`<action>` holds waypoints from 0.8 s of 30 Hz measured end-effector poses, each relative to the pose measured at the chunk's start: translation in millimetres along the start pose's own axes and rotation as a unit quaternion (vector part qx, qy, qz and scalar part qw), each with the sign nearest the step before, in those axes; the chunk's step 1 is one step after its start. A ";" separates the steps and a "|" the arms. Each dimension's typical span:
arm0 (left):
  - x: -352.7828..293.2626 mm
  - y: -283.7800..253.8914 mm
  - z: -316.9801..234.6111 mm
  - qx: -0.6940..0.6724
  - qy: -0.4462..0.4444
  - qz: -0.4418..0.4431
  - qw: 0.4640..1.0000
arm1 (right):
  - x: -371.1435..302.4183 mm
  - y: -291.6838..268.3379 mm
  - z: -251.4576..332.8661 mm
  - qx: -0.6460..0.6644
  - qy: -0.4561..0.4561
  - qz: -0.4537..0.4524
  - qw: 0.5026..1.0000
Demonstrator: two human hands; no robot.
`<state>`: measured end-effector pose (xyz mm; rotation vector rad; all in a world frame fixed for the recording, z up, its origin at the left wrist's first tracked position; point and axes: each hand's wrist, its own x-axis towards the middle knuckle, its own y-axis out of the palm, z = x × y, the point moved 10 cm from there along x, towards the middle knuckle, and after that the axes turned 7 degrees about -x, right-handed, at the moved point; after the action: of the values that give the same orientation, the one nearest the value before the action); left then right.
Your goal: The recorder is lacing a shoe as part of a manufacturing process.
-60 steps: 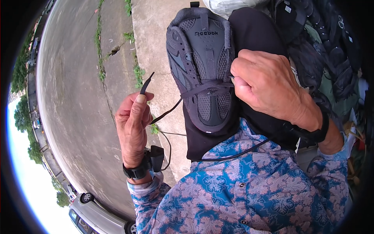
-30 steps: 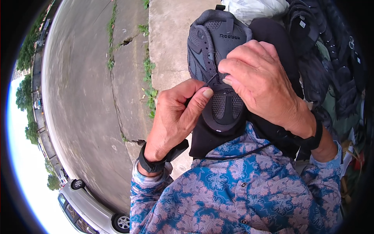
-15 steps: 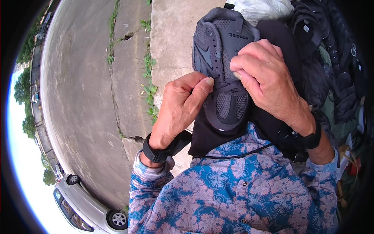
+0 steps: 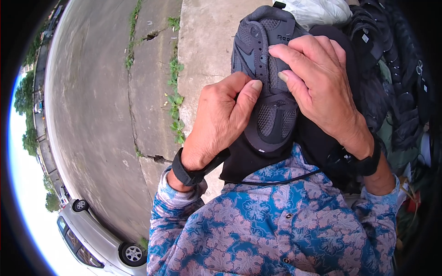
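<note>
A dark grey sneaker lies across my black-clad lap, toe toward me. Its row of eyelets looks unlaced along the upper part. My left hand pinches thumb against forefinger at the edge of the lower eyelets; whatever is between the tips is hidden. Over the tongue and the shoe's right side hovers my right hand, thumb and forefinger apart, with nothing visible between them. Its other fingers are bent, and it covers part of the shoe's right edge.
Many black shoes are piled along the right. A white plastic bag sits beyond the sneaker. On the left, cracked concrete has weeds in its joint, and a silver car stands at lower left.
My right hand has gone from a closed pinch to spread fingers, a little higher over the tongue. My left hand, still pinching, has shifted slightly up and right along the shoe.
</note>
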<state>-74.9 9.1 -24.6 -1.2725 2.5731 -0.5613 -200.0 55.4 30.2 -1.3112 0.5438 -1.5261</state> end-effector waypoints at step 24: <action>-12.0 16.8 41.4 -0.254 -0.204 0.072 0.943 | 15.6 26.3 19.1 0.058 -0.073 0.061 0.994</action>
<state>-65.0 18.0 -69.0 -1.1587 2.4871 0.3888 -170.7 36.4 21.3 -1.2640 0.4276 -1.3297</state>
